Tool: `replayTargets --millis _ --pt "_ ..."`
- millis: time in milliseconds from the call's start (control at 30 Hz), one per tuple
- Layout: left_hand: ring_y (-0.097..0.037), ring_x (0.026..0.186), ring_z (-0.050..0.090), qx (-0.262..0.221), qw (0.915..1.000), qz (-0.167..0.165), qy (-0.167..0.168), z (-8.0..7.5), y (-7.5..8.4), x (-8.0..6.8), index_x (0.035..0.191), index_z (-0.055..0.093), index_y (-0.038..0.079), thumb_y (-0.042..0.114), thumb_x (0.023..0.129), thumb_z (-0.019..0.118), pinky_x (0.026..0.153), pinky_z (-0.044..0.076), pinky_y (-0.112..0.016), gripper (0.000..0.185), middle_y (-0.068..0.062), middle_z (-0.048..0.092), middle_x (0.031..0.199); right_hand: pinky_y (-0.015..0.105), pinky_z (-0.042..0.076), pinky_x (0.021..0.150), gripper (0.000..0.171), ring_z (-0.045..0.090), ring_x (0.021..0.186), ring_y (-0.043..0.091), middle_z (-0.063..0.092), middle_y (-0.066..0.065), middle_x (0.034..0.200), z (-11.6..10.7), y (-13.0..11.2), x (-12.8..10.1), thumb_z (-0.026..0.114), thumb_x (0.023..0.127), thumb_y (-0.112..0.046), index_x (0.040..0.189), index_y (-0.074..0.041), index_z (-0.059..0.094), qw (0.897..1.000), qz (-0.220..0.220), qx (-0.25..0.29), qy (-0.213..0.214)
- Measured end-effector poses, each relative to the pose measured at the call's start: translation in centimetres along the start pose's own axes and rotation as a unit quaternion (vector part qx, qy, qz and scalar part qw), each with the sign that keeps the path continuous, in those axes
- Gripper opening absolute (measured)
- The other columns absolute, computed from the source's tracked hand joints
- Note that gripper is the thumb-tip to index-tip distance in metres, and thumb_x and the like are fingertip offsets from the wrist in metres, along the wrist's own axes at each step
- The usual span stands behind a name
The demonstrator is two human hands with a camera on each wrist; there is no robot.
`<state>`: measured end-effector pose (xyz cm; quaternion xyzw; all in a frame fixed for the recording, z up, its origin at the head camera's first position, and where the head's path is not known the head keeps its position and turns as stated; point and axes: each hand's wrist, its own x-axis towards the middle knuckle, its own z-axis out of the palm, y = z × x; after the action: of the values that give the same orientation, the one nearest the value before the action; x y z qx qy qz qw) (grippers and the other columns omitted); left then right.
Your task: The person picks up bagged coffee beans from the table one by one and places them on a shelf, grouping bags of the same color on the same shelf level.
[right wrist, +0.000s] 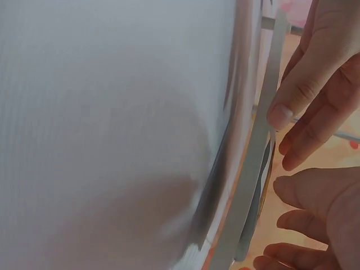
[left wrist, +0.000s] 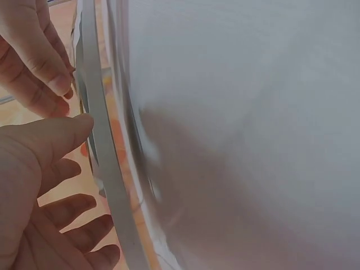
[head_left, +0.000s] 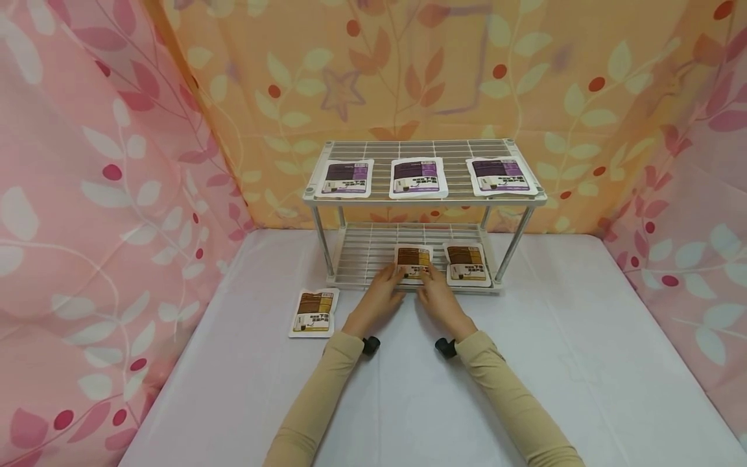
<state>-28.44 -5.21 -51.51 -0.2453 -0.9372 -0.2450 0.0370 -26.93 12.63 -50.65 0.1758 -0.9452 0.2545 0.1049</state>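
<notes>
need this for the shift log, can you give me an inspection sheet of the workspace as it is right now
surface: table under a plain white cloth.
job's things: white wire rack; brown packet at the lower shelf's front edge, a second brown packet beside it; three purple packets on the top shelf.
clutter: one brown packet on the table, left of the rack.
grippers: left hand and right hand both touch the front brown packet; grip unclear.
cables: nothing seen.
surroundings: pink and orange leaf-print curtains on three sides.
</notes>
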Motion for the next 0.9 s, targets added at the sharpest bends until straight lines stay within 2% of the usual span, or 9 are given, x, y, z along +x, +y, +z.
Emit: replayTargets --millis 200,333,567,900 --pt "-0.037 0.135 0.029 0.002 0.9998 0.015 0.016 -0.4 -0.2 -0.8 0.142 0.039 0.011 0.021 0.090 0.060 0.109 0.027 -0.049 0.057 -0.018 0.030 0.148 0.055 0.038 0.099 0.045 0.038 0.125 0.045 0.036 0.031 0.138 0.4 -1.0 0.0 0.061 0.088 -0.009 0.129 0.007 0.049 0.999 -0.019 0.021 0.017" --pt "-0.034 0.134 0.032 0.011 0.9994 0.023 0.022 -0.7 -0.3 -1.4 0.138 0.044 0.006 0.020 0.089 0.061 0.110 0.027 -0.047 0.053 -0.018 0.033 0.146 0.055 0.036 0.100 0.045 0.037 0.126 0.045 0.037 0.031 0.138 0.8 -1.8 0.0 0.061 0.088 -0.009 0.129 0.007 0.049 0.998 -0.030 0.054 0.016" --pt "-0.038 0.131 0.034 0.025 0.9989 0.030 0.025 -1.1 -0.9 -2.7 0.133 0.048 0.003 0.018 0.089 0.061 0.109 0.026 -0.051 0.049 -0.021 0.035 0.144 0.055 0.035 0.101 0.043 0.037 0.127 0.044 0.039 0.029 0.138 1.6 -3.0 -0.2 0.060 0.089 -0.008 0.128 0.005 0.051 0.994 -0.030 0.102 0.013" --pt "-0.038 0.132 0.033 0.039 0.9992 -0.003 0.012 -2.1 -2.1 -5.0 0.134 0.048 0.005 0.023 0.090 0.061 0.109 0.026 -0.052 0.049 -0.021 0.035 0.144 0.056 0.035 0.100 0.040 0.041 0.124 0.044 0.044 0.029 0.132 3.4 -4.3 -0.4 0.061 0.087 -0.007 0.124 0.006 0.053 0.987 -0.058 0.147 0.015"
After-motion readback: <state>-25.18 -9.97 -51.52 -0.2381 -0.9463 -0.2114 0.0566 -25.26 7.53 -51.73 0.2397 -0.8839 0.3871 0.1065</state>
